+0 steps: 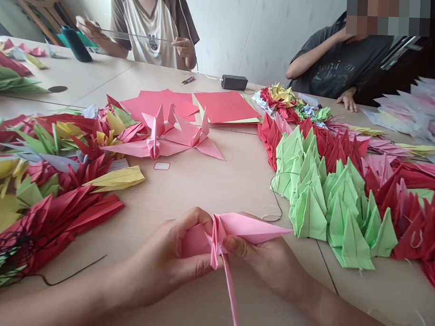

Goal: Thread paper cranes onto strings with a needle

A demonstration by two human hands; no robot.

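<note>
Table [209, 181]: left hand [167, 261], right hand [267, 262] both pinching pink paper crane [232, 230], wrists low

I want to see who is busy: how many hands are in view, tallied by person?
Camera wearer: 2, left hand and right hand, both on the pink paper fold
Person in brown-and-white top: 2
Person in dark T-shirt: 1
Total: 5

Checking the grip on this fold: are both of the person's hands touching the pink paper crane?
Touching. The head view shows the left hand pinching the pink paper crane at its body, and the right hand pressing its thumb against the wing.
</note>
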